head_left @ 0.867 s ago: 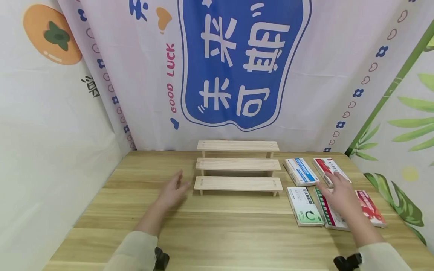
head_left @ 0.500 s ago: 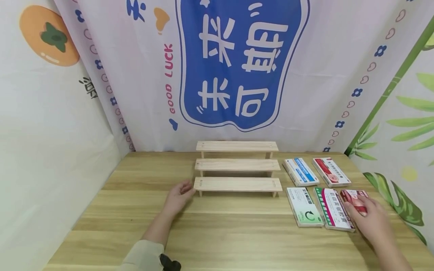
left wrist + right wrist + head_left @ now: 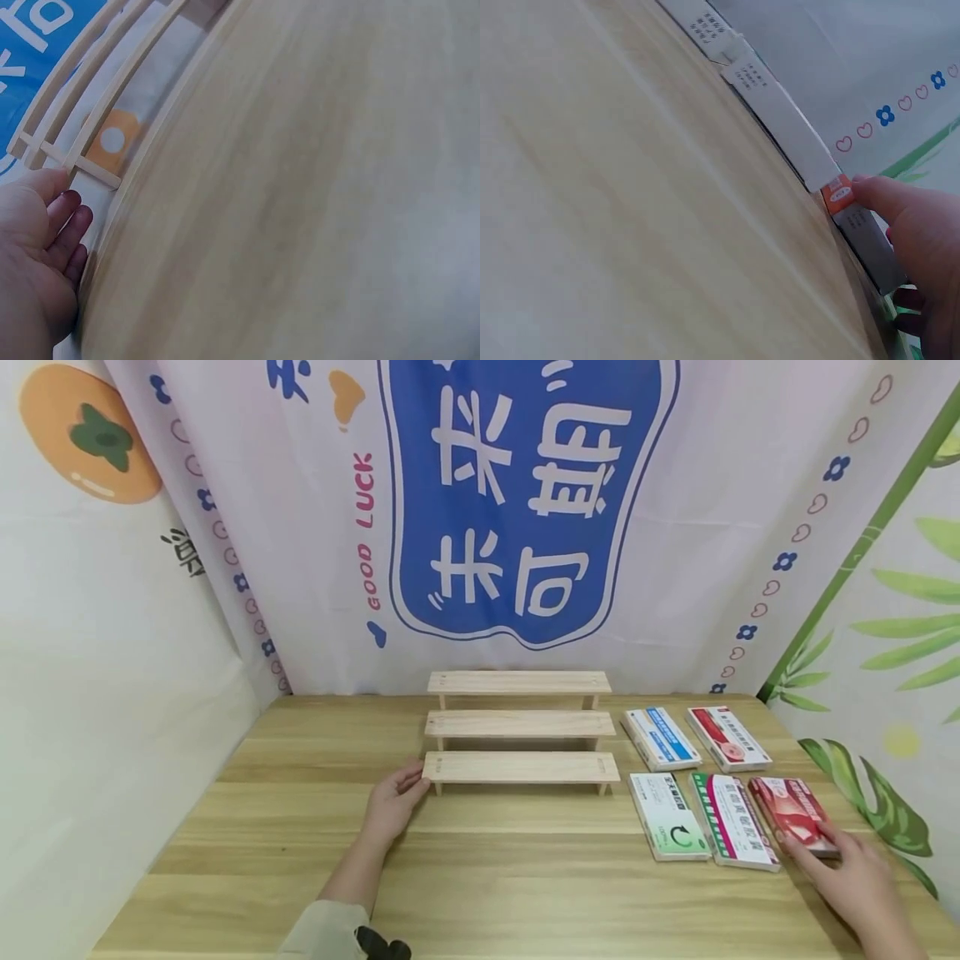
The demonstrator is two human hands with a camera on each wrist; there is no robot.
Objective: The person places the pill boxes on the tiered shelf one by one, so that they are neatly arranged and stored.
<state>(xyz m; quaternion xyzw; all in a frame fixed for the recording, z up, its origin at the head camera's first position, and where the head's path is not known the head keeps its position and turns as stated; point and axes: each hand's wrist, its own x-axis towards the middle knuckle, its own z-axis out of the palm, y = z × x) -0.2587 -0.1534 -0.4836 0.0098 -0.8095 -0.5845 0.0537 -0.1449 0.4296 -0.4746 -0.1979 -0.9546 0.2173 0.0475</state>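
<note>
R hand (image 3: 851, 872) pinches near end of red box (image 3: 787, 806) btwn thumb & fingers; box sits on table (image 3: 525, 885), rightmost in near row. L hand (image 3: 392, 806), fingers loosely bent, is at L end of wooden stand (image 3: 521, 768), no firm grip seen. Step looks like pickup; next move prob. calls for lifting clear of magenta-striped box (image 3: 738, 822) alongside.

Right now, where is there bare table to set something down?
Bare table: in front of the shelf, and left of the left hand. Crowded: right of the shelf, where five boxes lie close, the right hand on the red box.
</note>
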